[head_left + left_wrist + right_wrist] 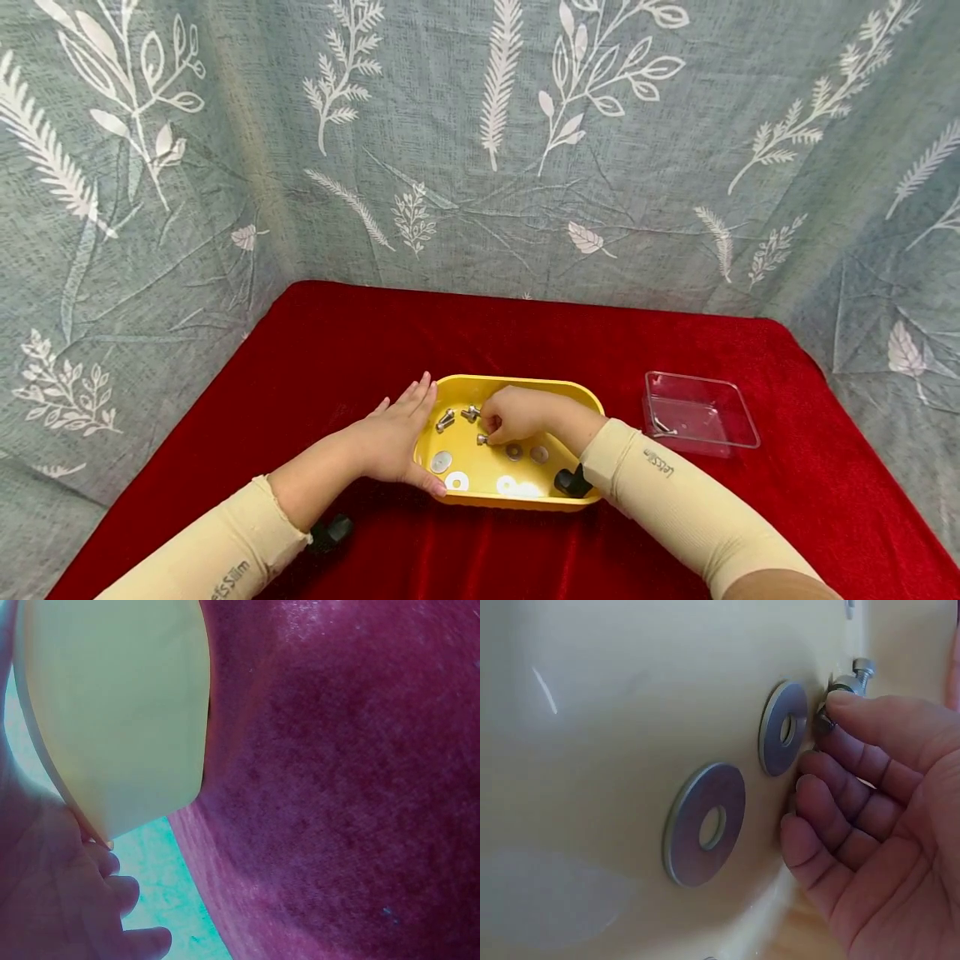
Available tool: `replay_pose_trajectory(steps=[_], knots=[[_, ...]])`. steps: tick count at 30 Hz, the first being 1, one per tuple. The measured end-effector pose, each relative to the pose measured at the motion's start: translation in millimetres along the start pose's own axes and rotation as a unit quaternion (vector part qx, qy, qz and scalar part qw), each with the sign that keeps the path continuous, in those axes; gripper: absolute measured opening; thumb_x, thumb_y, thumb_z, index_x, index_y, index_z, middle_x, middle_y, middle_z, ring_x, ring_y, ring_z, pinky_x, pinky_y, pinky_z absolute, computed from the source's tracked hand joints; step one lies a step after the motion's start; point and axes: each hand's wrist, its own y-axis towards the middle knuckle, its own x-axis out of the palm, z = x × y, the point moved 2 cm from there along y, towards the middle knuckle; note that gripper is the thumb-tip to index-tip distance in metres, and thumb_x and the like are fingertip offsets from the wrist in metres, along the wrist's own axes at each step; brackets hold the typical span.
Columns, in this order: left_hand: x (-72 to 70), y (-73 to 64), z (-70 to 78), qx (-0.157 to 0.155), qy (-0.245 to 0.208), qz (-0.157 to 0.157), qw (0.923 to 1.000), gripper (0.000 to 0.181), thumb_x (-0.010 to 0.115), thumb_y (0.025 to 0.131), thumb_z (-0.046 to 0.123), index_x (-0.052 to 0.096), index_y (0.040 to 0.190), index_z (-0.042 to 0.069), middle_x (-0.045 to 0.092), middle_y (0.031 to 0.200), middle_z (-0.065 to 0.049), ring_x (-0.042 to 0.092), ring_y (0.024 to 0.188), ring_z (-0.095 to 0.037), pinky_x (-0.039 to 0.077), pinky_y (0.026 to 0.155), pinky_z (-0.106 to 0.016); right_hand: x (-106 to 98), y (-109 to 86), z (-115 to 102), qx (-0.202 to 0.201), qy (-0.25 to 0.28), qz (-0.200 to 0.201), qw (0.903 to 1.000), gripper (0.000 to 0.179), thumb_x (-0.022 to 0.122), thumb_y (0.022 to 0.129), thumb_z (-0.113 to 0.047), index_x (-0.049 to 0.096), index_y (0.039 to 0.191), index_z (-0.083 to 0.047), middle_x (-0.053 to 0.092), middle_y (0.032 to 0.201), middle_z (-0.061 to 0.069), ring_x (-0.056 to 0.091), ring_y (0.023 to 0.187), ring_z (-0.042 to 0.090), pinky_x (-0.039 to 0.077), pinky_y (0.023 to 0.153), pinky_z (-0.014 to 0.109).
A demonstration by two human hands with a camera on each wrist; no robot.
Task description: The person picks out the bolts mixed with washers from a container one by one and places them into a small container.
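Note:
A yellow tray (pixel 517 502) holds several silver bolts (pixel 446 420) and flat washers (pixel 441 461). My left hand (pixel 393 437) rests against its left end, fingers spread and straight, the thumb at the near rim. In the left wrist view, the tray's outer wall (pixel 120 720) rises beside the palm. Inside the tray, my right hand (pixel 521 414) pinches a bolt (pixel 825 720) between thumb and index finger, its other fingers curled. Two washers (pixel 705 825) lie close to these fingers in the right wrist view. Part of the pinched bolt is hidden by the thumb.
To the right of the yellow tray stands a clear plastic box (pixel 701 412) with a small shiny piece (pixel 663 427) inside. Red cloth (pixel 360 350) covers the table. A patterned grey-blue curtain (pixel 450 192) hangs behind and at both sides.

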Motion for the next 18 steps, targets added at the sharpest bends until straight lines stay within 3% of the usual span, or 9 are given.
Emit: replay_pose_trajectory(steps=[7,14,18], knots=[[0.9,1.0,-0.3,0.0,0.001,0.0,1.0,0.135,0.063,0.054,0.078,0.002,0.146,0.0,-0.005,0.152,-0.017,0.003,0.139,-0.03,0.016,0.106,-0.055,1.2,0.8,1.8,0.017,0.006,0.003,0.9998,0.022,0.065,0.085,-0.023,0.052,0.068,-0.017,0.046,0.062,-0.008,0.043,0.058,0.005,0.036,0.058,0.019],[1.0,1.1,-0.4,0.002,0.002,-0.001,1.0,0.135,0.062,0.054,0.078,0.003,0.146,-0.001,-0.005,0.152,-0.017,0.003,0.139,-0.03,0.016,0.106,-0.055,2.0,0.2,2.2,-0.012,0.079,-0.012,0.9967,0.028,0.072,0.079,-0.013,0.051,0.097,-0.012,0.054,0.069,-0.004,0.052,0.058,0.006,0.043,0.057,0.018],[0.5,1.0,-0.9,0.003,0.003,0.0,1.0,0.134,0.062,0.054,0.078,0.003,0.146,-0.001,-0.005,0.152,-0.018,0.003,0.139,-0.03,0.016,0.106,-0.055,3.4,1.2,0.8,-0.03,0.084,-0.017,0.9959,0.033,0.071,0.079,-0.009,0.053,0.107,-0.012,0.056,0.069,-0.004,0.055,0.056,0.007,0.046,0.059,0.018]])
